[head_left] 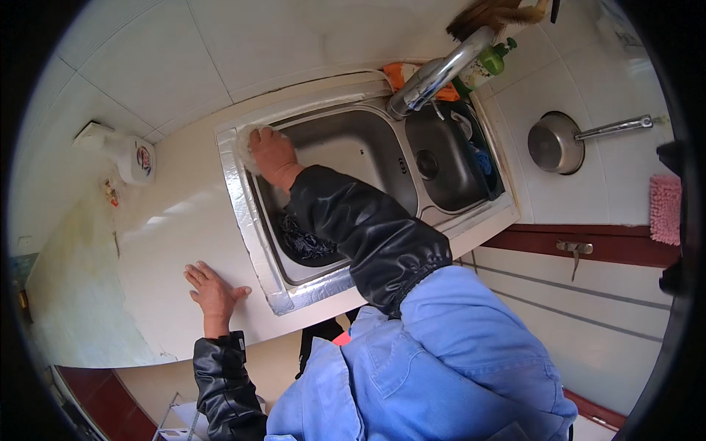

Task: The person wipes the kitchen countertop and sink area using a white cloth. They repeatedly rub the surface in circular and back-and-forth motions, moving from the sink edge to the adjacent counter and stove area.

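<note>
My right hand point(273, 156) is closed over a pale, whitish wad point(245, 153), perhaps a cloth or mesh scrubber, and presses it on the far left rim of the sink. The black-sleeved arm crosses above the large steel basin point(353, 136). Low in that basin lies a dark, crumpled cloth-like bundle point(305, 239), partly hidden by the arm. Left of the sink, my left hand point(212, 295) rests flat on the pale countertop point(165, 250) with its fingers spread, holding nothing.
The chrome faucet point(441, 73) rises behind the basins, beside a green pump bottle point(489, 62) and an orange packet point(401, 73). A smaller basin point(434, 140) lies to the right. A white bottle point(136, 160) stands at the back left. A saucepan point(555, 143) hangs on the wall.
</note>
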Demonstrator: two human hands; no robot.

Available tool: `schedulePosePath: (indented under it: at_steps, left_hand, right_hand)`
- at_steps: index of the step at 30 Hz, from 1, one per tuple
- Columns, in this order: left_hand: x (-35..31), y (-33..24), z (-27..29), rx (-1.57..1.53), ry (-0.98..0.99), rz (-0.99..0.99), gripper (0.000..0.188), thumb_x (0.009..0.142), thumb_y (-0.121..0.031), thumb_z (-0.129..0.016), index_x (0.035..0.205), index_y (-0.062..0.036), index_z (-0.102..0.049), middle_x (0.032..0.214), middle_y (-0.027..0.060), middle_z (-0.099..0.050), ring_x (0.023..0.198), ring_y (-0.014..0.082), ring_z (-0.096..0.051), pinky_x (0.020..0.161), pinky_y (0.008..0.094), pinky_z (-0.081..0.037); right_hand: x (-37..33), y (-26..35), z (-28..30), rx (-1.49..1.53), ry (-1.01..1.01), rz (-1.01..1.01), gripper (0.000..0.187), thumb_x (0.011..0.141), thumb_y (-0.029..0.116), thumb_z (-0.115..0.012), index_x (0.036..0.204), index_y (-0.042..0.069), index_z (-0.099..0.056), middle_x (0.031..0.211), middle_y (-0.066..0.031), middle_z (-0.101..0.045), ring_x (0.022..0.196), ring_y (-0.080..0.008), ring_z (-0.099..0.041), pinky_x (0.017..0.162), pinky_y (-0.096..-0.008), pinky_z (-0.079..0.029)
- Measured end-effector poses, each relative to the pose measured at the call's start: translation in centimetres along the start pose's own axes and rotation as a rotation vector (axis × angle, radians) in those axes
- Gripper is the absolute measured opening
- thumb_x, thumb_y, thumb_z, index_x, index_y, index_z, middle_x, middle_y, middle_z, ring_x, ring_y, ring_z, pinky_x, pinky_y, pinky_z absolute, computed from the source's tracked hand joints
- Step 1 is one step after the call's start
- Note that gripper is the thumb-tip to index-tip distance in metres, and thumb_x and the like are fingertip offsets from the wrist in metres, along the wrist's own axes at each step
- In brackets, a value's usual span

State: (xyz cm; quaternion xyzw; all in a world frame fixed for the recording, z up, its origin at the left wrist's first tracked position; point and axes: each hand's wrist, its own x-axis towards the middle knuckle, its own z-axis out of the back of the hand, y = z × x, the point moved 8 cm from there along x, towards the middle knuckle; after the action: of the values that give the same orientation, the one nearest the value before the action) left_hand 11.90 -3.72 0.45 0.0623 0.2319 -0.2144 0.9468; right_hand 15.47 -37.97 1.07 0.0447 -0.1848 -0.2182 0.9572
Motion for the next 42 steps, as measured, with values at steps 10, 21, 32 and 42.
schedulePosePath:
  at_steps: [10,21,32,42]
  left_hand:
    - [0.1,0.1,-0.1,-0.043,0.013,-0.014,0.143,0.055,-0.050,-0.095,0.155,0.0129,-0.014,0.161,0.0399,-0.011,0.153,0.0497,-0.008,0.110,0.0690,-0.031]
    - [0.1,-0.1,0.1,-0.009,0.021,-0.015,0.144,0.055,-0.053,-0.095,0.154,0.0142,-0.015,0.159,0.0409,-0.013,0.152,0.0517,-0.009,0.109,0.0688,-0.032]
    - [-0.1,-0.1,0.5,-0.056,0.001,-0.002,0.143,0.054,-0.050,-0.096,0.154,0.0133,-0.015,0.159,0.0406,-0.014,0.152,0.0523,-0.010,0.108,0.0704,-0.032]
    - [-0.3,-0.1,0.8,-0.055,-0.034,-0.012,0.142,0.052,-0.051,-0.097,0.153,0.0129,-0.020,0.158,0.0393,-0.020,0.150,0.0512,-0.016,0.105,0.0699,-0.034]
  right_hand:
    - [-2.8,-20.3,7.1,-0.248,0.043,-0.126,0.021,0.085,0.012,-0.061,0.106,0.007,-0.063,0.101,-0.0179,-0.065,0.095,-0.0385,-0.067,0.078,-0.0486,-0.056]
    - [-3.4,-15.3,2.4,0.033,0.443,-0.257,0.039,0.079,0.012,-0.066,0.118,0.012,-0.064,0.112,-0.0194,-0.061,0.102,-0.0413,-0.064,0.082,-0.0501,-0.055]
    - [-0.5,0.6,1.4,0.217,0.165,0.086,0.045,0.078,0.011,-0.066,0.123,0.016,-0.065,0.107,-0.0181,-0.057,0.097,-0.0398,-0.063,0.075,-0.0498,-0.055]
    - [-9.3,1.3,2.2,0.316,0.520,0.167,0.044,0.077,0.014,-0.067,0.121,0.017,-0.068,0.108,-0.0166,-0.059,0.100,-0.0397,-0.063,0.082,-0.0496,-0.053]
